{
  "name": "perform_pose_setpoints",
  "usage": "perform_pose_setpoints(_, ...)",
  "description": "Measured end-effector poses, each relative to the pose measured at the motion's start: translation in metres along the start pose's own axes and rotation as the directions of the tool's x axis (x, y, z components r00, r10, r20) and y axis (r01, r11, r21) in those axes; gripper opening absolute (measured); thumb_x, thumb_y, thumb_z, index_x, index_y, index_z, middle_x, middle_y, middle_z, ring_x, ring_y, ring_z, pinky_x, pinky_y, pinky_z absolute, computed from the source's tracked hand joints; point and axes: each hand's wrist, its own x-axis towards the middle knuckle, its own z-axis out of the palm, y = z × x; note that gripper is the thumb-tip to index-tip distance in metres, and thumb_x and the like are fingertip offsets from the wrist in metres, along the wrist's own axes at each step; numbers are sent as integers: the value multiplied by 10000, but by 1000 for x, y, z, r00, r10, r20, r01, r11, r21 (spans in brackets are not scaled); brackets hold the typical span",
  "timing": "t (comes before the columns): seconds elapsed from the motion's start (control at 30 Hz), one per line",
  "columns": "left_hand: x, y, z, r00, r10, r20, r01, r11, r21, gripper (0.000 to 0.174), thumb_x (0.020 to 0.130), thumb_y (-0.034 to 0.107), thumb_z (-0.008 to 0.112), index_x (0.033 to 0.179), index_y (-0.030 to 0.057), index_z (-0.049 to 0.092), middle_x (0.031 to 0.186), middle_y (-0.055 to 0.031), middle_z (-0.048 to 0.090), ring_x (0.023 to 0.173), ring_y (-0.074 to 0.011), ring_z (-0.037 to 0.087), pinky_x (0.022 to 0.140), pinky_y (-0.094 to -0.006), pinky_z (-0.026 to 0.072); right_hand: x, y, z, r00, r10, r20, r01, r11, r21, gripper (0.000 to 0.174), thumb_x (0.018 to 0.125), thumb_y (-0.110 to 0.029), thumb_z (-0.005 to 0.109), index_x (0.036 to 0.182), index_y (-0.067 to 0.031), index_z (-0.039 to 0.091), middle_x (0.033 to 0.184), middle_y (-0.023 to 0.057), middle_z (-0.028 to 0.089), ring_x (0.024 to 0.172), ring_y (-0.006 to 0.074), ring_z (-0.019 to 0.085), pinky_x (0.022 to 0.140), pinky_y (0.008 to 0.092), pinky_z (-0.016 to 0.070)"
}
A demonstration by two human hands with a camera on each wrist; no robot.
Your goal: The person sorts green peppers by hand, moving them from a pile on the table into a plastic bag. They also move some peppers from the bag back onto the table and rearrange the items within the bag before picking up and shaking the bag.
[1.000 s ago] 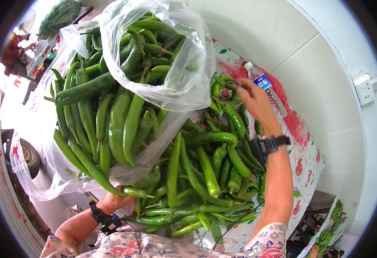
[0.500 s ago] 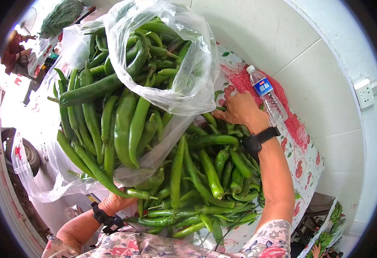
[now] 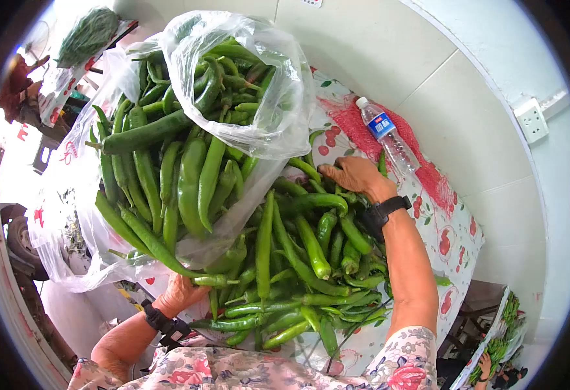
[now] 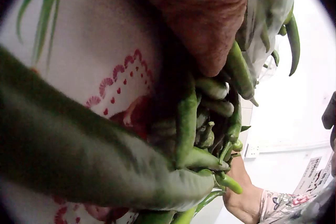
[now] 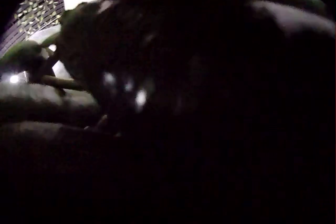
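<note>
Long green peppers lie heaped on the cherry-patterned tablecloth. A clear plastic bag, its mouth open, stands at the left, with many more peppers spilling from its torn or slack side. My right hand rests over the far edge of the heap; its fingertips are hidden among the peppers. In the dark right wrist view, pepper surfaces fill the space below it. At the near left edge of the heap, my left hand touches the peppers by the bag's lower edge. A big pepper crosses the left wrist view.
A plastic water bottle lies beyond my right hand on a red mesh sack. Along the right wall is a power socket. Bundled greens sit far left, and another person's hand shows at bottom right.
My right hand, which pinched a pepper near the bottle, has come down and nearer over the heap. My left hand stays at the heap's near left edge.
</note>
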Motion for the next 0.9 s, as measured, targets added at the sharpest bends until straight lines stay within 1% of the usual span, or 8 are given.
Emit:
perform_pose_setpoints(0.07, -3, -2, 0, 1000, -24, -15, 24, 999, 42, 443, 736, 226, 725, 1116, 44, 588, 1057, -185, 611, 993, -374, 578, 848, -455, 461, -22, -1, 6, 998, 57, 38, -61, 993, 106, 690, 891, -600, 404, 1051, 31, 632, 1053, 304, 601, 1017, 406, 580, 899, 442, 432)
perform_pose_setpoints(0.17, -5, -12, 6, 996, 21, -86, -14, 997, 75, 429, 711, 231, 730, 1065, 40, 580, 1003, -196, 618, 916, -393, 591, 791, -472, 469, -52, 12, 33, 986, 94, -140, -54, 963, 265, 677, 877, -593, 425, 1060, 25, 634, 1032, 302, 609, 1014, 413, 585, 893, 446, 434)
perform_pose_setpoints(0.2, -6, -13, 5, 998, -11, -60, 16, 997, 81, 428, 705, 231, 729, 1058, 42, 577, 998, -198, 616, 909, -398, 588, 779, -474, 469, -64, 8, 19, 988, 136, 72, -152, 938, 311, 645, 868, -554, 463, 1149, 12, 594, 1106, 270, 606, 1059, 406, 568, 909, 432, 430)
perform_pose_setpoints(0.43, -7, -24, 10, 997, 24, -79, -16, 994, 105, 537, 674, 201, 708, 1145, 46, 502, 1016, -206, 593, 944, -406, 553, 816, -481, 425, -133, 20, 68, 993, 114, -41, -87, 907, 411, 573, 834, -457, 548, 1195, -13, 569, 1135, 242, 609, 1058, 381, 575, 899, 420, 438)
perform_pose_setpoints(0.47, -6, -25, 11, 995, 43, -89, -34, 994, 108, 535, 672, 197, 704, 1143, 43, 504, 1016, -206, 590, 945, -405, 550, 816, -480, 425, -143, 21, 72, 982, 189, -7, -172, 910, 377, 569, 820, -455, 552, 1184, -19, 577, 1126, 246, 610, 1050, 380, 580, 891, 429, 442)
perform_pose_setpoints(0.57, -7, -25, 11, 991, 79, -106, -66, 991, 116, 532, 665, 170, 696, 1144, 34, 508, 1013, -204, 583, 946, -403, 545, 818, -472, 427, -161, 27, 83, 980, 201, 15, -195, 927, 322, 557, 803, -449, 560, 1161, -23, 591, 1102, 237, 621, 1025, 379, 589, 879, 437, 448)
perform_pose_setpoints(0.73, -5, -23, 13, 982, 133, -134, -113, 982, 152, 502, 667, 144, 693, 1125, 31, 523, 1023, -207, 591, 945, -410, 550, 813, -473, 434, -179, 43, 65, 990, 142, -21, -126, 924, 361, 522, 771, -409, 603, 1132, -32, 618, 1100, 226, 627, 1021, 369, 598, 890, 428, 460)
perform_pose_setpoints(0.9, -7, -25, 10, 992, 74, -100, -59, 988, 143, 532, 700, 153, 693, 1175, 18, 494, 1072, -218, 565, 988, -411, 529, 851, -473, 418, -120, 71, 44, 886, 224, -406, -119, 956, 269, 534, 769, -383, 642, 1205, -81, 578, 1103, 221, 616, 1042, 366, 582, 874, 443, 464)
